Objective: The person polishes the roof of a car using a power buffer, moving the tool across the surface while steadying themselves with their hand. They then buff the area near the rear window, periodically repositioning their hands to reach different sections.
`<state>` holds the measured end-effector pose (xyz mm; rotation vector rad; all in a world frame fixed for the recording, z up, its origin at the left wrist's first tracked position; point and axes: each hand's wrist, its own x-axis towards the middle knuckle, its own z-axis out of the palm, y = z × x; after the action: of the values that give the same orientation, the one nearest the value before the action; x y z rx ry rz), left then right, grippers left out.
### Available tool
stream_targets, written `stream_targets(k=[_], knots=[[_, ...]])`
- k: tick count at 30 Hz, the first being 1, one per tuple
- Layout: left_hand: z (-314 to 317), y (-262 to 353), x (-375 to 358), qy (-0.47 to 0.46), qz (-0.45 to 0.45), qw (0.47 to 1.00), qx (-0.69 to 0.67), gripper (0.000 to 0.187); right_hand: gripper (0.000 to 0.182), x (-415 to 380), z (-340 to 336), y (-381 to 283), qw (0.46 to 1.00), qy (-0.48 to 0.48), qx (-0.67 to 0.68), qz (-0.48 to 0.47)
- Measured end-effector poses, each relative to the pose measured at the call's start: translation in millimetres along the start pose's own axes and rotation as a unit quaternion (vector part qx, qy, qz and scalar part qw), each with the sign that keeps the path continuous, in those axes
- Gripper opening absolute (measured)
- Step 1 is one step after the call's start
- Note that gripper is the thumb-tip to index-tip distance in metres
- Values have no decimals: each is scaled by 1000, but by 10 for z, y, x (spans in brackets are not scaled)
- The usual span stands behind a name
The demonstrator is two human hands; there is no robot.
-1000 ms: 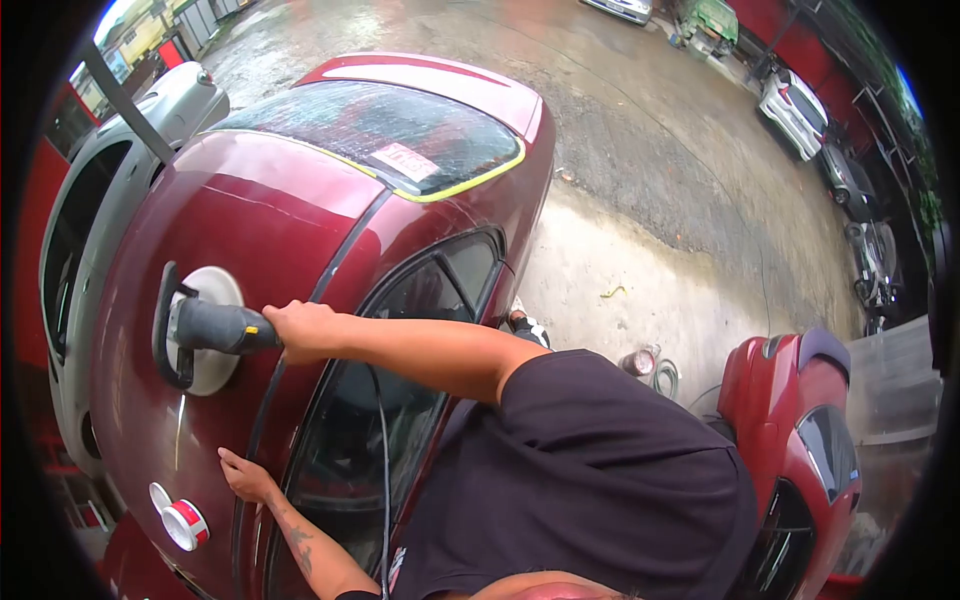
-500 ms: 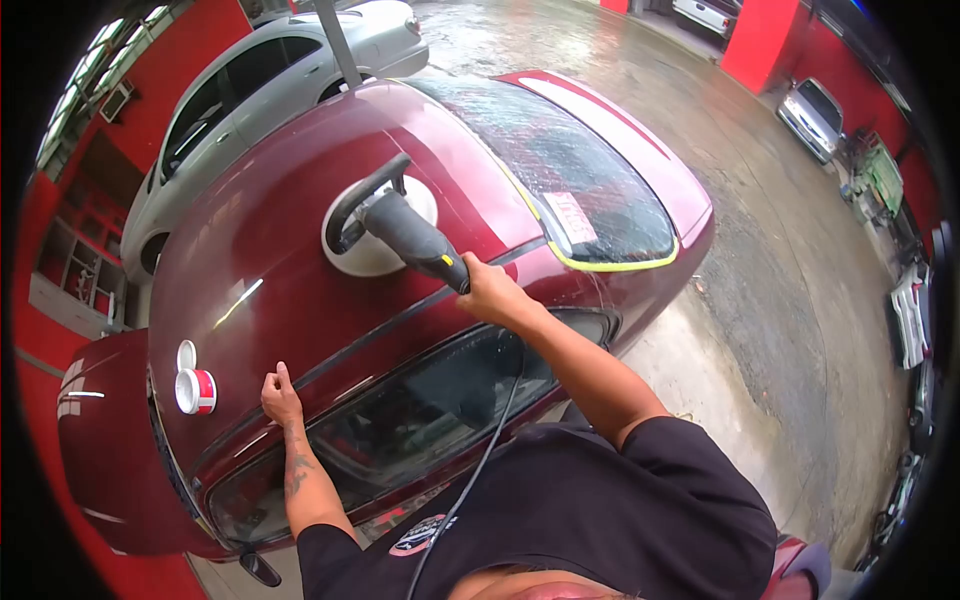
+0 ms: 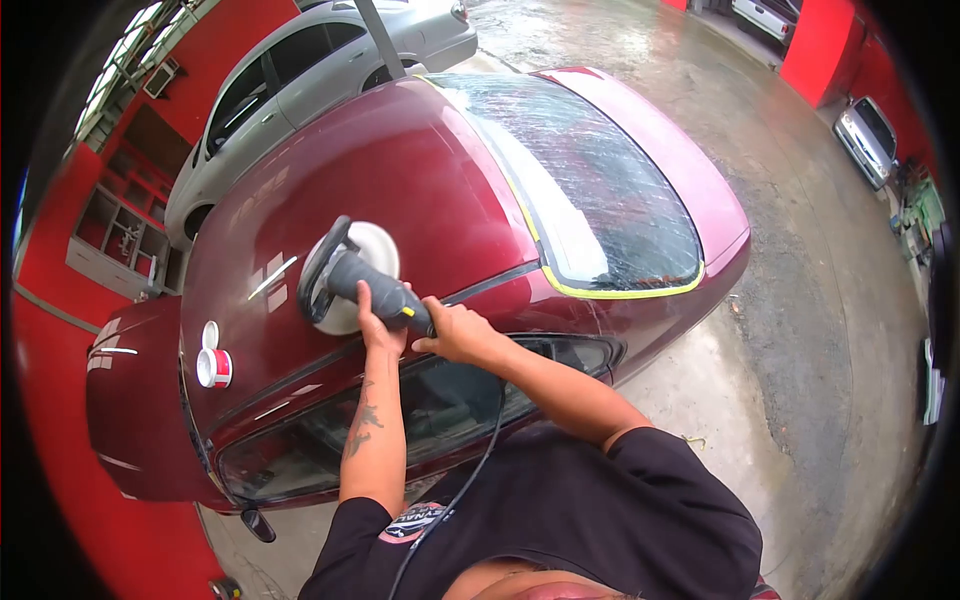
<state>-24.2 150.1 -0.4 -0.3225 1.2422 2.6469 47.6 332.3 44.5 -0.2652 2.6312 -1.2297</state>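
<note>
A black polisher (image 3: 365,278) with a round white pad (image 3: 378,250) rests on the dark red car roof (image 3: 400,150). My right hand (image 3: 455,330) is wrapped round the rear end of its body. Against the side of the body, just ahead of the right hand, my left hand (image 3: 380,320) has its fingers around the casing. The black loop handle (image 3: 325,268) at the front is free of both hands. A white and red tin (image 3: 214,368) stands at the roof's front left, its white lid (image 3: 210,335) beside it.
A black cord (image 3: 480,465) runs from the polisher over my shirt. Yellow tape (image 3: 625,293) edges the wet rear window (image 3: 600,180). Behind the red car stand a silver car (image 3: 290,90) and a grey post (image 3: 380,38). A side mirror (image 3: 258,525) sticks out at lower left.
My left hand has moved from the roof edge onto the polisher's body. The polisher has shifted towards the front of the roof and nearer to me. The view has turned slightly.
</note>
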Motion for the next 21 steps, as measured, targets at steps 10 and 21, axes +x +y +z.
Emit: stream_targets(k=[10, 21], knots=[[146, -72, 174, 36, -7, 999, 5, 70, 94, 142, -179, 150, 980, -102, 144, 95], [908, -631, 597, 28, -42, 995, 91, 66, 79, 38, -730, 826, 942, -68, 305, 121]])
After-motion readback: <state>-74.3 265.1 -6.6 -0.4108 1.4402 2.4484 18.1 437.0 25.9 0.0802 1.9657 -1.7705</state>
